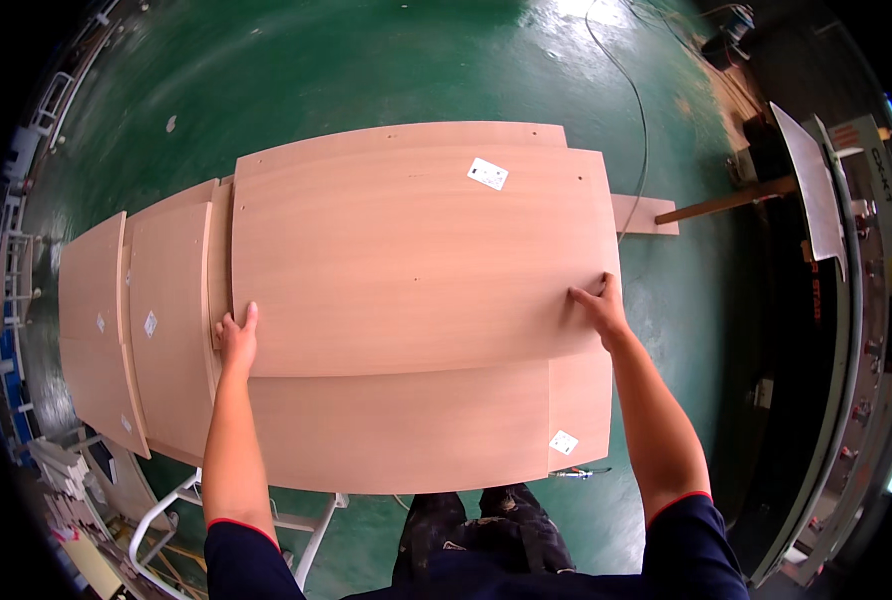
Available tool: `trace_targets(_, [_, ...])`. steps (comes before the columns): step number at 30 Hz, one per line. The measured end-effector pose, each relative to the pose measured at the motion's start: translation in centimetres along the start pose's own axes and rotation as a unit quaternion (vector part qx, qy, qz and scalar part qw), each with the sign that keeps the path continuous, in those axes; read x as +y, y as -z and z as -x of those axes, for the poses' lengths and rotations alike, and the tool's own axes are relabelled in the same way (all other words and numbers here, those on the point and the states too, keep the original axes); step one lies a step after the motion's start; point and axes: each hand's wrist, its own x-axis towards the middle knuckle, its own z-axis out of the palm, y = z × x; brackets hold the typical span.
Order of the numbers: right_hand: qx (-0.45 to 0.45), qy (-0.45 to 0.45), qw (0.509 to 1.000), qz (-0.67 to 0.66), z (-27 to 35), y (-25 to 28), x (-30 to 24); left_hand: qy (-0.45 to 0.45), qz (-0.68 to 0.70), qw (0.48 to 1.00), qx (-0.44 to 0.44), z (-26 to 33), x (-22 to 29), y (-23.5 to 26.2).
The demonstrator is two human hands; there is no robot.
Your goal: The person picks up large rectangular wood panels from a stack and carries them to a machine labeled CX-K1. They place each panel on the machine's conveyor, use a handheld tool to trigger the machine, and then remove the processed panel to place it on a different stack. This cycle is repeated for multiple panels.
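A large light-brown wooden board (416, 240) with small drilled holes and a white label (488, 174) lies on top of other boards in front of me. My left hand (238, 340) grips its left edge, the thumb on the upper face and the fingers curled at the side. On the opposite edge, my right hand (600, 305) has its thumb on the face and its fingers bent over the rim. Beneath, a lower board (396, 430) sticks out toward me, and a further labelled board (581, 405) shows at the near right corner.
More boards (169, 310) lie in overlapping stacks to the left. A white metal frame (156, 520) stands at the near left. On the right are a machine with a control panel (871, 300) and a brown bar (726, 200). A hose (638, 100) crosses the green floor (366, 60).
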Motion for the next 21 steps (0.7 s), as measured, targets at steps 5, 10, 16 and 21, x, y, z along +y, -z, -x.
trace_targets(5, [0.009, 0.021, 0.997, 0.074, 0.8, 0.4, 0.5, 0.023, 0.003, 1.0, -0.001, 1.9, -0.7, -0.7])
trace_targets(10, [0.025, 0.018, 0.998, 0.048, 2.2, 1.4, 2.4, 0.055, 0.031, 0.998, -0.026, 6.4, -1.8, -0.4])
trace_targets(16, [0.002, -0.026, 0.999, -0.027, 10.1, 4.0, 7.4, 0.079, 0.094, 0.991, -0.056, 13.5, -7.8, -0.2])
trace_targets(21, [-0.022, -0.089, 0.993, -0.079, 12.3, 6.3, 9.2, 0.137, 0.166, 0.976, -0.023, 16.7, -13.1, -3.5])
